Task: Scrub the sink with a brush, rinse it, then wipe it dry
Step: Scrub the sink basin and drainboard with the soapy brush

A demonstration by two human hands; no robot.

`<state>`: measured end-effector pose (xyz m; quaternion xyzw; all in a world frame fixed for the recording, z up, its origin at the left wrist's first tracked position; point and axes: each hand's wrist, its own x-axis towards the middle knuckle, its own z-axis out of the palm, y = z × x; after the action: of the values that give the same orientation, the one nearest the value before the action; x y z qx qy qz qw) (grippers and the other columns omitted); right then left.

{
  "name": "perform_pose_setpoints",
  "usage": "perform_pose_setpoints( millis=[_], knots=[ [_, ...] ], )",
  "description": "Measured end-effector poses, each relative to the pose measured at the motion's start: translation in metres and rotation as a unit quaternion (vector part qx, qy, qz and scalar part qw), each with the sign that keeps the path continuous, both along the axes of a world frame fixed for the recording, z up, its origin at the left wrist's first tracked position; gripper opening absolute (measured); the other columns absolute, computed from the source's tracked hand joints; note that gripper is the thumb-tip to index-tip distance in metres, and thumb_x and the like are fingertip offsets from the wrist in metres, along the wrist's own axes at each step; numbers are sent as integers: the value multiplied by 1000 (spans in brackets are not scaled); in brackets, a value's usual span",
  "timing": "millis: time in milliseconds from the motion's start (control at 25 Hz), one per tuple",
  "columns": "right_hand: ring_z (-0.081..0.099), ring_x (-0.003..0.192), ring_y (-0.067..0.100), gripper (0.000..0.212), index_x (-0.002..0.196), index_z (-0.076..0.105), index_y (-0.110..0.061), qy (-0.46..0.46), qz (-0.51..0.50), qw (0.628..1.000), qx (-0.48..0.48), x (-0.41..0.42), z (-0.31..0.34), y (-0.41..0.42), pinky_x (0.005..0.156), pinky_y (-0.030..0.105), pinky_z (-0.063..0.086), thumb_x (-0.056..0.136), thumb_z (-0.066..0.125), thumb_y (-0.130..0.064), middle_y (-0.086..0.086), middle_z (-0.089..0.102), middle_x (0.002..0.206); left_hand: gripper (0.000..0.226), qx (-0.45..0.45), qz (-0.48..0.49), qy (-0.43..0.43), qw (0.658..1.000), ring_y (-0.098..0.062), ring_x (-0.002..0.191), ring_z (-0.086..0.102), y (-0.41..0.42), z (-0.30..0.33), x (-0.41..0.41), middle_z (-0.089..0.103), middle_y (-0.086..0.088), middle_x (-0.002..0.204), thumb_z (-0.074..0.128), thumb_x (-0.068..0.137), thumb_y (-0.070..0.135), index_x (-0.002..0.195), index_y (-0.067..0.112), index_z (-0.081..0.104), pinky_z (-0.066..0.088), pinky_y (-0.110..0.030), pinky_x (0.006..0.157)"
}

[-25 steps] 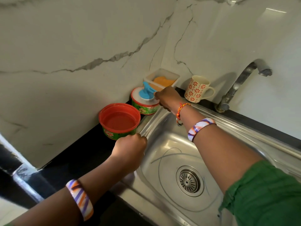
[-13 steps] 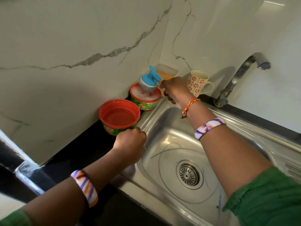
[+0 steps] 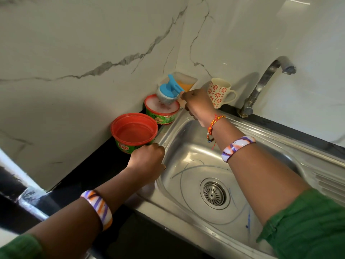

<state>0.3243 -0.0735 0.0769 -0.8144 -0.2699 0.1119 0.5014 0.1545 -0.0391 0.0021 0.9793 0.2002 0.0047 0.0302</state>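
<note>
Brush (image 3: 169, 91) lifted, tilted against soap tub (image 3: 162, 111), gripped by right hand (image 3: 197, 104); left hand (image 3: 147, 157) clenched on sink (image 3: 276, 144) rim; scrubbing imminent.

**Soft bright light, sharp in the middle**

I see even, bright light across the marble wall (image 3: 84, 53), with a pale glare streak high at the right. The tap (image 3: 265, 85) and the mug (image 3: 220, 92) throw soft grey shadows onto the wall behind them, to their left. The steel sink (image 3: 196, 156) carries broad, dull reflections. The centre is crisp; my sleeves at the bottom corners smear slightly, and the wide lens bends the straight edges near the borders. The dark table (image 3: 89, 176) loses detail.
</note>
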Motion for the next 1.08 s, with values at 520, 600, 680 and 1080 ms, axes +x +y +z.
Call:
perform_pose_setpoints(
  millis=[520,600,680,1080],
  knots=[
    [27,20,3,36,89,53,-5,508,-5,811,289,-39,-6,-101,23,12,16,100,31,-31,-5,32,33,31,42,-69,-22,997,-26,103,58,0,-5,-10,54,-8,118,44,96,32,118,10,49,37,-29,66],
    [30,24,1,31,85,52,-9,485,-52,830,270,-41,-18,-128,25,11,22,99,34,-30,-7,36,35,28,68,-77,-17,995,-26,102,59,-1,-7,-9,56,-8,117,43,96,27,118,10,48,37,-29,64],
    [39,31,3,28,81,52,-12,473,-105,846,221,-43,-34,-154,34,7,34,98,38,-29,-6,43,41,26,95,-81,-6,992,-25,102,60,-5,-11,-4,56,-7,117,44,95,21,118,10,48,37,-29,63],
    [31,48,13,21,74,48,-11,206,-94,951,-210,35,-180,-176,33,18,27,94,44,-18,2,40,60,37,105,-56,-66,991,-25,121,40,-3,-36,48,43,-11,129,46,88,9,125,7,42,40,-31,94]
  ],
)
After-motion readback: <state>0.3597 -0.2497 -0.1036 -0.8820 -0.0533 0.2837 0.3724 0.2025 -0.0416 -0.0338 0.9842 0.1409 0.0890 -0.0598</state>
